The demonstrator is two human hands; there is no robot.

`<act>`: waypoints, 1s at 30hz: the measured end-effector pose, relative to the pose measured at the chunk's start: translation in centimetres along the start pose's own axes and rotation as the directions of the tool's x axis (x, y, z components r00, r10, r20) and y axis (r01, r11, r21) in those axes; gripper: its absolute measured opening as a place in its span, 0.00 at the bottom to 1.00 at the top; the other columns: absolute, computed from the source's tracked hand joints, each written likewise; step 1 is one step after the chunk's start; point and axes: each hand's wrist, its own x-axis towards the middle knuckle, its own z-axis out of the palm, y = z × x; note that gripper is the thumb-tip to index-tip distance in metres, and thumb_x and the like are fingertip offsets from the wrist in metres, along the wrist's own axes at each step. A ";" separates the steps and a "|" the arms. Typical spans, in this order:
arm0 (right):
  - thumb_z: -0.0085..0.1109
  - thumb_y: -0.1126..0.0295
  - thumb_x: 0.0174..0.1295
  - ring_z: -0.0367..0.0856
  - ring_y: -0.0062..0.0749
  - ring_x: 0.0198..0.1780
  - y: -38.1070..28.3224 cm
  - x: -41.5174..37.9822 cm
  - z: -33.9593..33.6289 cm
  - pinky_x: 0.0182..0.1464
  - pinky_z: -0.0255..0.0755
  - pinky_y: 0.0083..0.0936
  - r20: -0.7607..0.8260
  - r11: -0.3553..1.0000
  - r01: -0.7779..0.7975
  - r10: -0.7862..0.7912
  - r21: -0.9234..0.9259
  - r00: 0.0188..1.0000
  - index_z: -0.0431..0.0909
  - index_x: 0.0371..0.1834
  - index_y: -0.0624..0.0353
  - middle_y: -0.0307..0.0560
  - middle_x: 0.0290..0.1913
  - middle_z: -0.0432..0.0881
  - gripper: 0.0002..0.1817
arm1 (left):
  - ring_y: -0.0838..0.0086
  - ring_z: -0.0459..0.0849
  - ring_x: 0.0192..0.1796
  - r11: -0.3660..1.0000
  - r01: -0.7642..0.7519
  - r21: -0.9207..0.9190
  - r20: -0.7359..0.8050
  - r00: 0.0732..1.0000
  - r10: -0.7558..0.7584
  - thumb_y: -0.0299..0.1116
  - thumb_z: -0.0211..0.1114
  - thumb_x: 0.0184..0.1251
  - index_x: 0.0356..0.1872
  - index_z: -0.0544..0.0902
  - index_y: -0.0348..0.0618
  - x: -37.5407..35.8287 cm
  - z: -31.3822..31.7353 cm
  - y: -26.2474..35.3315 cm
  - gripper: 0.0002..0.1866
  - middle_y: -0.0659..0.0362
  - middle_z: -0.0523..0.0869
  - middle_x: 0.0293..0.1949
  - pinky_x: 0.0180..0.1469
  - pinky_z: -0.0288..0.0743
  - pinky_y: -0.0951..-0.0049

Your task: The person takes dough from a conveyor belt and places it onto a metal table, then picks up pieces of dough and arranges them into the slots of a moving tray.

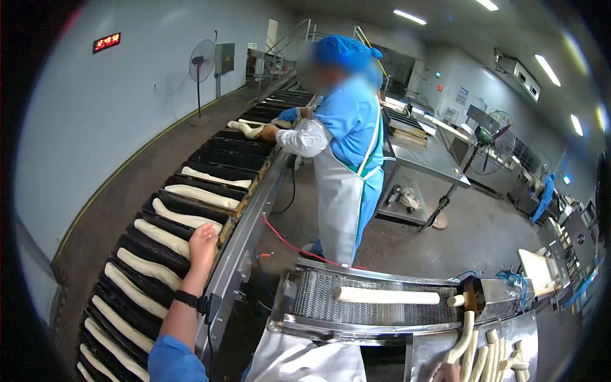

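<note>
My left hand (203, 243), with a black band on the wrist, reaches over the row of dark trays on the left. Its fingers are bunched together by the near end of a pale dough strip (181, 215); whether they hold anything is hidden. Another dough strip (162, 238) lies in the tray just below that hand. At the bottom edge, only part of my right hand (450, 372) shows. It appears closed around the lower end of a curved dough rope (463, 342), beside several loose dough ropes (489, 356) on a metal table (422, 355).
A mesh conveyor (318, 299) with steel side rails carries a dough log (388, 295) in front of me. Across the tray line's right side, a co-worker in blue (350, 140) handles dough. A red hose (286, 238) lies on the floor. A steel table (420, 159) stands behind.
</note>
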 end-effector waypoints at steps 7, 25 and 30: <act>0.55 0.59 0.58 0.77 0.31 0.28 -25.0 0.9 12.8 0.30 0.73 0.28 0.332 0.860 0.223 -0.399 0.460 0.855 0.77 0.49 0.66 0.48 0.31 0.77 0.23 | 0.57 0.85 0.57 0.915 -0.088 0.395 0.036 0.996 0.080 0.26 0.68 0.61 0.57 0.81 0.41 3.1 -0.3 0.5 0.20 0.48 0.86 0.53 0.61 0.76 0.63; 0.65 0.65 0.59 0.78 0.53 0.64 -32.6 -2.4 54.5 0.69 0.70 0.41 0.802 0.342 0.927 -0.591 0.155 0.084 0.70 0.69 0.70 0.61 0.62 0.80 0.35 | 0.55 0.86 0.44 0.475 -0.341 0.812 0.408 0.912 -0.044 0.38 0.64 0.69 0.49 0.78 0.45 -1.2 -8.1 1.3 0.13 0.56 0.89 0.36 0.63 0.66 0.51; 0.65 0.62 0.54 0.80 0.51 0.59 -21.7 -0.9 55.9 0.59 0.74 0.45 0.878 -0.166 0.954 -0.454 -0.251 0.152 0.79 0.53 0.61 0.53 0.52 0.84 0.24 | 0.55 0.84 0.42 0.377 -0.536 0.755 0.562 0.826 0.049 0.37 0.57 0.72 0.34 0.85 0.47 -1.7 -9.6 0.8 0.11 0.54 0.87 0.33 0.56 0.71 0.53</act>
